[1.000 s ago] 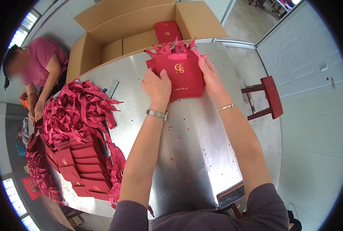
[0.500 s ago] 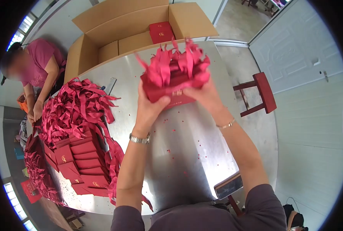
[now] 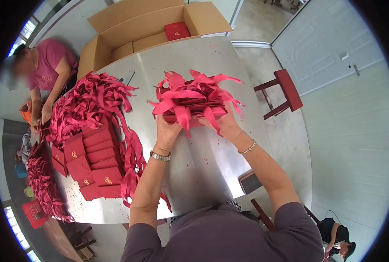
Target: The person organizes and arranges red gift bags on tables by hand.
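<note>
A bundle of red gift bags with pink-red ribbon handles (image 3: 183,104) is between my hands, over the metal table. My left hand (image 3: 167,131) grips its near left side, and my right hand (image 3: 223,124) is closed on its near right side. The ribbons flop outward over the top of the bundle and hide part of my fingers. To the left lies a large pile of similar red bags (image 3: 100,153), some with gold emblems, and a heap of loose ribbons (image 3: 87,98) spreads behind them.
An open cardboard box (image 3: 137,26) at the back holds a red stack (image 3: 177,30). A co-worker (image 3: 52,70) handles red items at the far left. A phone-like dark object (image 3: 250,182) lies at the table's right edge, and a red stool (image 3: 286,89) stands beyond it.
The bundle has come lower and closer to me, and its top has tipped so the ribbons now fall outward. Both my hands stay on it. The view has shifted a little.
</note>
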### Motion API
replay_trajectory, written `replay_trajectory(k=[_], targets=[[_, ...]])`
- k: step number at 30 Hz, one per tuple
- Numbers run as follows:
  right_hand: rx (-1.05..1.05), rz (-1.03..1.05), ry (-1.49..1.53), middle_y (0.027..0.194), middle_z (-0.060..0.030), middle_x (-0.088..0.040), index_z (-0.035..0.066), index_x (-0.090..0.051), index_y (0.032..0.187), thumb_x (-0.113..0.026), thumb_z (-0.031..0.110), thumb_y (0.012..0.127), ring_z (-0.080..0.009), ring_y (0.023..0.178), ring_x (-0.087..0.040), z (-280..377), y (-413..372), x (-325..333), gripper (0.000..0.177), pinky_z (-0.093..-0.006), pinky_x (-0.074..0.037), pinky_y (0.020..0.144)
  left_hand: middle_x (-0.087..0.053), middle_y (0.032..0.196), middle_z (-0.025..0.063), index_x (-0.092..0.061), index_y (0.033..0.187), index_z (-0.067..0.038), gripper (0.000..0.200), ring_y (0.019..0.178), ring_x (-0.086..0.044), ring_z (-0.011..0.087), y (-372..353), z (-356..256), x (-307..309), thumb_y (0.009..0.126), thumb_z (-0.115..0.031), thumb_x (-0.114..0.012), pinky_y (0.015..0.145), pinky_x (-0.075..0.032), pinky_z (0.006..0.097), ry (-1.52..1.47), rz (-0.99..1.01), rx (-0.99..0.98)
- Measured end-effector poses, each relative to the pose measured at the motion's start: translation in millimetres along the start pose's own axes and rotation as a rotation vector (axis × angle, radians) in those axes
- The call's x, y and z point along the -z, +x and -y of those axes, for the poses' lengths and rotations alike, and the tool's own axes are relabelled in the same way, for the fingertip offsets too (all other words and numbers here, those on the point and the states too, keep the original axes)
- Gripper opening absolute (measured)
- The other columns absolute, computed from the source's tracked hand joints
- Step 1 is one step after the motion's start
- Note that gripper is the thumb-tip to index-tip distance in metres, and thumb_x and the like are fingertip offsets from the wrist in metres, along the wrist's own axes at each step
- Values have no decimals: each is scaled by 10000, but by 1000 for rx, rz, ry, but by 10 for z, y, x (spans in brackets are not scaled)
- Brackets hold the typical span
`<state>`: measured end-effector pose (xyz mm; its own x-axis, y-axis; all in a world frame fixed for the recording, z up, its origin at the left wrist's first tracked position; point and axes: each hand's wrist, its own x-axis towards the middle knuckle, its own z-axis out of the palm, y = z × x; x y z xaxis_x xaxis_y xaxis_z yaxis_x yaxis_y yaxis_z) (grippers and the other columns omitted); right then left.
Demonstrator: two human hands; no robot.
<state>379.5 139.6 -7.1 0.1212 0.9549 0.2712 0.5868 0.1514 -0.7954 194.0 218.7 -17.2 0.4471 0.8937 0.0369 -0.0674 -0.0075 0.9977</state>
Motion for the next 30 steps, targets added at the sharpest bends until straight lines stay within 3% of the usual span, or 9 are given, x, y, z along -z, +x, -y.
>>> replay_trajectory(k=[3, 5, 6, 10, 13, 18, 20, 23, 30], targets=[[-80, -57, 308, 1261, -129, -452, 21, -294, 1331, -764, 258, 712, -273, 1171, -450, 503, -179, 22, 812, -368, -390, 987, -586, 1049, 86, -497, 1122, 15, 421, 965, -571, 174, -283, -105, 77, 740, -15, -671, 849, -466, 292, 93, -184, -265], [-138, -21, 166, 1232, -117, -500, -10, -251, 1349, -729, 115, 737, -231, 1123, -488, 980, -289, 138, 786, -349, -348, 1001, -602, 1028, 73, -523, 1126, -7, 334, 961, -579, 192, -409, -351, 25, 804, -47, -604, 863, -466, 319, -460, -250, 20], [-70, -8, 423, 1245, -92, -502, -8, -275, 1374, -706, 126, 749, -215, 1109, -496, 1174, -367, 175, 771, -338, -373, 968, -601, 1039, 71, -524, 1138, -16, 325, 960, -583, 201, -515, -474, 15, 825, -74, -592, 864, -470, 333, -703, -297, 125], [-36, 282, 557, 1268, -55, -509, 33, -436, 1326, -574, 209, 881, -154, 1108, -501, 1335, -592, 471, 499, -306, -399, 919, -542, 1251, 134, -465, 1270, -30, 483, 1138, -521, 312, -1159, -517, 51, 904, -339, -528, 989, -403, 472, -1064, -176, 289], [-53, 134, 730, 1292, -69, -499, 31, -411, 1339, -485, 278, 938, -165, 1130, -500, 1334, -780, 613, 477, -323, -398, 927, -597, 902, 84, -537, 1139, -60, 377, 754, -561, 236, -1697, -562, -237, 905, -341, -445, 690, -469, 352, -1101, -222, 367], [173, 141, 788, 1335, -93, -468, 24, -377, 1354, -451, 357, 946, -195, 1223, -436, 1456, -1407, 979, 532, -345, -356, 991, -522, 785, 24, -534, 1061, -85, 331, 647, -463, 153, -2665, -589, -1152, 891, -366, -493, 603, -395, 290, -1003, -158, 572], [126, 41, 708, 1341, -97, -463, 25, -372, 1358, -464, 387, 936, -196, 1235, -421, 1436, -1928, 1310, 563, -353, -340, 1008, -520, 779, 21, -520, 1096, -103, 382, 644, -479, 176, -3142, -303, -1458, 888, -422, -504, 600, -422, 325, -1033, 22, 746], [75, 629, 841, 1262, -92, -545, 28, -490, 1294, -484, 215, 888, -173, 1150, -484, 1423, -2822, 1722, 447, -297, -351, 990, -562, 755, 95, -462, 1035, -7, 534, 605, -552, 248, -3491, -384, -2045, 888, -519, -437, 535, -491, 323, -196, 316, 530], [-34, -12, 957, 1155, -99, -585, 7, -485, 1280, -531, 359, 921, -183, 1023, -542, 1354, -3874, 2221, 505, -308, -428, 891, -530, 698, 75, -454, 1023, -27, 508, 547, -522, 222, -3663, -676, -3569, 898, -518, -415, 516, -483, 322, -3, 1132, 724]])
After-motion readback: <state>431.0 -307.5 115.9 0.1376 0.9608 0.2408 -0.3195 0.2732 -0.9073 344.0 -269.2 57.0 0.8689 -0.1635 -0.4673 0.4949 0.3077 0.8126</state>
